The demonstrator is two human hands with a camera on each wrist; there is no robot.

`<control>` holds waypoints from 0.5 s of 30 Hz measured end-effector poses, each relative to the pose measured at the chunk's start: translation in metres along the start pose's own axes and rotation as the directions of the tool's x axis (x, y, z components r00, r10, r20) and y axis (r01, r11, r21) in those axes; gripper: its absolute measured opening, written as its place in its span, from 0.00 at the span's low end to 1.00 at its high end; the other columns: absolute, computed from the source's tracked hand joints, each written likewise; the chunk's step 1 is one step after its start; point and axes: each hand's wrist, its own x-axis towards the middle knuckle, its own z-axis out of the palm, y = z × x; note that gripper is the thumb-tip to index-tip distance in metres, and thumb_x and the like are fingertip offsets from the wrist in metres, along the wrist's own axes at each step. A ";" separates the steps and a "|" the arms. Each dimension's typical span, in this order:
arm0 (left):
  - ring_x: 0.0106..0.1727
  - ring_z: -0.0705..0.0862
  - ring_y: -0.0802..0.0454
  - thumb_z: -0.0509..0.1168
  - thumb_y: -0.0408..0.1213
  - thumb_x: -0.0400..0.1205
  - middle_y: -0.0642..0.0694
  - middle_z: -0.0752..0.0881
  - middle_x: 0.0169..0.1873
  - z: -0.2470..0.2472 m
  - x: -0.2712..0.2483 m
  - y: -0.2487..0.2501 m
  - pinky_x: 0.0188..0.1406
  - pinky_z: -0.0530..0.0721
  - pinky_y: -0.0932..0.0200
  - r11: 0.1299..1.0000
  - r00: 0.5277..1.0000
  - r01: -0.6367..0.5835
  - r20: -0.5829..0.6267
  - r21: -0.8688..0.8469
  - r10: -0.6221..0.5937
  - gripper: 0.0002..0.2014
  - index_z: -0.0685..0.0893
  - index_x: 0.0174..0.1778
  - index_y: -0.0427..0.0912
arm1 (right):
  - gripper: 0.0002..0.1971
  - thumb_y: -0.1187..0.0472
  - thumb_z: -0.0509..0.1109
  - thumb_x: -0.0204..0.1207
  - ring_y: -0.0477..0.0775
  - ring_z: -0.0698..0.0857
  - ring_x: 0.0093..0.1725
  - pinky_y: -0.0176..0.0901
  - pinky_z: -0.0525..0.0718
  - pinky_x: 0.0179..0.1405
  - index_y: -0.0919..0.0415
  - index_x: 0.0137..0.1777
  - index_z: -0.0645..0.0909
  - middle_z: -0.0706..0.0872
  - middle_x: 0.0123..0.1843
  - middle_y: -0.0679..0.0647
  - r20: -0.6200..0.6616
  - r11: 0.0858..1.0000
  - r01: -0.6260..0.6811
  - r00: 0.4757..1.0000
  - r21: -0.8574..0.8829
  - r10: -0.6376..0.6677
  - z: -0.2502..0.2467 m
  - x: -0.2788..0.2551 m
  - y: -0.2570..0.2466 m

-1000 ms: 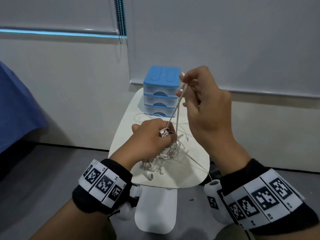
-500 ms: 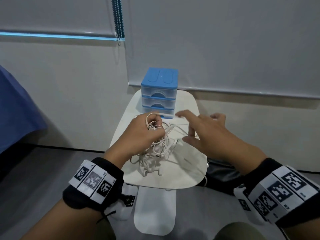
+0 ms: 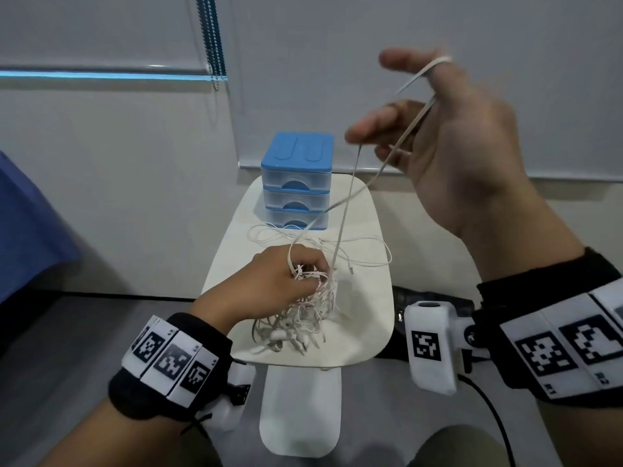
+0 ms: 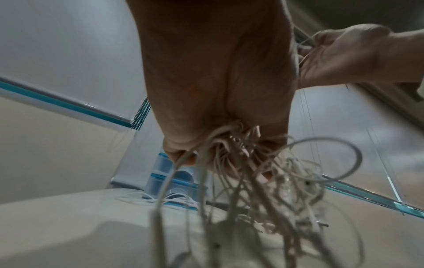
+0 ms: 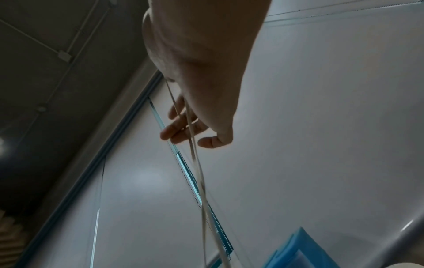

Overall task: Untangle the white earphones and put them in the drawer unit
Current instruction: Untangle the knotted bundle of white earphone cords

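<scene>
The white earphones (image 3: pixel 303 318) are a tangled bunch hanging just above the white table (image 3: pixel 367 298). My left hand (image 3: pixel 296 274) grips the top of the bunch, and its strands dangle below the fingers (image 4: pixel 229 163) in the left wrist view. My right hand (image 3: pixel 397 116) is raised high at the right. A cord (image 3: pixel 344 214) is looped over one of its fingers and runs taut down to the bunch. In the right wrist view the cord (image 5: pixel 199 172) crosses the palm and the loosely curled fingers (image 5: pixel 176 128). The blue drawer unit (image 3: pixel 296 170) stands at the table's far end, all three drawers closed.
Loose cord loops (image 3: pixel 371 251) lie on the table in front of the drawer unit. A dark bag (image 3: pixel 424 298) sits on the floor right of the table. Blue cloth (image 3: pixel 27 230) hangs at the far left. A blind's bead chain (image 3: pixel 212 45) hangs behind.
My right hand dropped to the bunch, then rose high to the right, drawing a cord strand up with it. The left hand kept its grip on the tangle.
</scene>
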 end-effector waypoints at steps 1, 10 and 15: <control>0.44 0.83 0.58 0.69 0.42 0.80 0.60 0.87 0.41 0.001 0.000 -0.002 0.52 0.80 0.53 0.998 0.999 0.044 0.009 0.041 -0.044 0.07 0.86 0.41 0.62 | 0.23 0.49 0.49 0.92 0.62 0.93 0.54 0.55 0.75 0.55 0.56 0.74 0.79 0.91 0.43 0.63 -0.006 0.999 0.021 1.000 0.042 -0.021 0.001 -0.002 -0.003; 0.37 0.78 0.60 0.62 0.47 0.72 0.65 0.83 0.33 -0.001 0.005 -0.004 0.53 0.76 0.47 0.988 0.989 0.149 -0.012 0.046 -0.149 0.06 0.83 0.36 0.64 | 0.26 0.50 0.45 0.91 0.63 0.88 0.68 0.58 0.73 0.66 0.63 0.53 0.83 0.91 0.56 0.59 -0.042 0.939 0.271 0.962 0.213 -0.269 0.005 -0.006 0.000; 0.33 0.73 0.55 0.59 0.46 0.68 0.64 0.78 0.24 -0.002 0.009 0.001 0.45 0.70 0.49 0.977 0.980 0.197 -0.043 0.088 -0.194 0.08 0.79 0.26 0.64 | 0.21 0.59 0.50 0.87 0.59 0.87 0.67 0.54 0.77 0.65 0.57 0.41 0.83 0.90 0.53 0.63 -0.108 0.900 0.430 0.900 0.072 -0.422 0.006 -0.001 0.014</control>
